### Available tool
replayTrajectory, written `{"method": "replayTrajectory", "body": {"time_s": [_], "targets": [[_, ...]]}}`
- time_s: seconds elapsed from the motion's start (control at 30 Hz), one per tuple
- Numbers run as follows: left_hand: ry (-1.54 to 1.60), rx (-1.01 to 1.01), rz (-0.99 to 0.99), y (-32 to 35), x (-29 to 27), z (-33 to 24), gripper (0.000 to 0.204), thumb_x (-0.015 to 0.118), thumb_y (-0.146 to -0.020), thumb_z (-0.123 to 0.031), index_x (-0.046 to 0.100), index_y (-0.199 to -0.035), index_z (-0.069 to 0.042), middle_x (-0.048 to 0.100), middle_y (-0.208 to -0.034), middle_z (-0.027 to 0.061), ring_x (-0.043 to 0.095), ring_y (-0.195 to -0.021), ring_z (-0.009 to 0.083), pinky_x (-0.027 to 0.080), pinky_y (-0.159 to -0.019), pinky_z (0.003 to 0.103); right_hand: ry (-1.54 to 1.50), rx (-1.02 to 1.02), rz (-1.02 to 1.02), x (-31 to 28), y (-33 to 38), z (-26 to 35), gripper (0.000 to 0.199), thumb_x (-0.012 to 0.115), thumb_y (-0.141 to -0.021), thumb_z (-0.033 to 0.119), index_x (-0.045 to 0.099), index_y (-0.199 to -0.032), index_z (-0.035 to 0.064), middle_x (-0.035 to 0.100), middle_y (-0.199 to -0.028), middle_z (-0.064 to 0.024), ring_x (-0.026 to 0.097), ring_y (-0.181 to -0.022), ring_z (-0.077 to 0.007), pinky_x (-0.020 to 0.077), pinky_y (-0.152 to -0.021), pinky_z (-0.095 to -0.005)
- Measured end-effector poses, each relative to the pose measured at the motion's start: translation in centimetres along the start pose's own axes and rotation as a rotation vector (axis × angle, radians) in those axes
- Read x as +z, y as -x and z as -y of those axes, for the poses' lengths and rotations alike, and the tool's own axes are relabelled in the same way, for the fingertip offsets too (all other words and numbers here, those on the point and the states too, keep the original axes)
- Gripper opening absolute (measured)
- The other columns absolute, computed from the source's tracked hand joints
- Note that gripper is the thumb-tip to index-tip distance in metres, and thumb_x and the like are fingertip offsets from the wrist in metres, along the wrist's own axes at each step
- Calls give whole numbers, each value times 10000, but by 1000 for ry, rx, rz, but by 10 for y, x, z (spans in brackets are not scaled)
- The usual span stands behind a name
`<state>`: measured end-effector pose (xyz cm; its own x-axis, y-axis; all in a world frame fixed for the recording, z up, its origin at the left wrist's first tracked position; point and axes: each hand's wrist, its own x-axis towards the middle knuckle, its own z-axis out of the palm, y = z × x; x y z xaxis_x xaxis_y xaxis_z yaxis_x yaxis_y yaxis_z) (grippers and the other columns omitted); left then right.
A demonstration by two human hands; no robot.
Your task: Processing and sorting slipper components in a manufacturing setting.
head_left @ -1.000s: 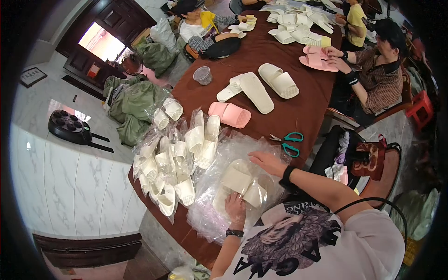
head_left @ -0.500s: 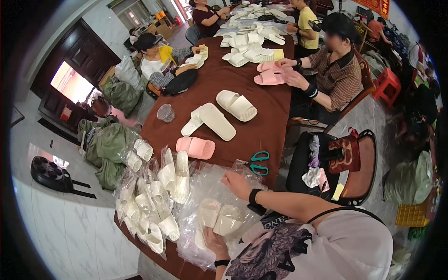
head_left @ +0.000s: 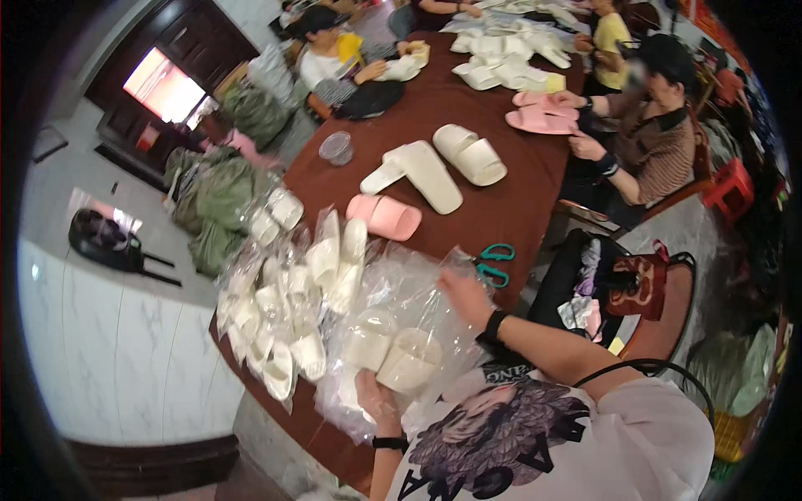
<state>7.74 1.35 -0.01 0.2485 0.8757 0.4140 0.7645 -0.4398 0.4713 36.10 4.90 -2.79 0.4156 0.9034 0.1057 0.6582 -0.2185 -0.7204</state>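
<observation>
Even, soft indoor light; the bright rectangular window is blown out. Fisheye bending darkens the rim, and the right hand blurs.

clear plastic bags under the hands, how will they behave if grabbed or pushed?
The clear bags look crumpled and glossy, so probably floppy and slippery. Likely very light: a push may bunch them rather than slide them. The left hand holds cream slippers over them.

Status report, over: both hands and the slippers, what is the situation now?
Left hand holding cream slippers. Right hand on clear plastic bags. Green scissors lie just beyond right hand.
</observation>
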Motion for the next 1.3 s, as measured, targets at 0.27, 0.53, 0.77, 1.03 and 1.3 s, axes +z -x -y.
{"method": "replayTrajectory", "body": {"time_s": [0.27, 0.53, 0.77, 1.03, 1.3], "targets": [[-126, 22, 70, 56, -58, 51, 193, 513, -766, 94, 595, -926, 22, 608, -964, 181, 565, -886, 385, 470, -781, 453, 102, 95, 16, -28, -7, -18, 144, 545, -917, 205, 553, -967, 71, 632, -789, -192, 617, -738, -405, 467, -623, -520], [-67, -332, -314, 38, -156, 75, 171, 567, -816, 6, 603, -980, 41, 593, -916, 182, 561, -867, 357, 458, -769, 431, 165, -29, -179, -10, 15, -58, 120, 614, -828, 107, 581, -931, 54, 550, -1035, -125, 541, -983, -324, 466, -770, -444], [204, -231, -131, -88, -85, -10, 211, 560, -803, 36, 609, -1008, 25, 618, -925, 127, 599, -898, 236, 475, -785, 317, -238, -191, -41, 22, -4, -52, 209, 545, -842, 24, 562, -1045, 68, 544, -1039, -170, 561, -973, -383, 482, -815, -454], [314, 92, 403, -228, 101, -65, 273, 570, -826, -136, 668, -1077, -93, 648, -1098, 151, 602, -1031, 358, 484, -850, 418, -254, -268, 70, 37, 2, -62, 222, 549, -823, 27, 584, -1041, 52, 580, -1011, -177, 576, -949, -384, 489, -799, -446], [453, 185, 12, -325, 154, -78, 514, 647, -777, -25, 539, -1278, -55, 527, -1271, 162, 571, -1066, 321, 460, -923, 382, -227, -181, 123, 30, -6, -67, 195, 598, -810, 4, 597, -987, 85, 577, -998, -150, 592, -917, -365, 492, -766, -431]]}}
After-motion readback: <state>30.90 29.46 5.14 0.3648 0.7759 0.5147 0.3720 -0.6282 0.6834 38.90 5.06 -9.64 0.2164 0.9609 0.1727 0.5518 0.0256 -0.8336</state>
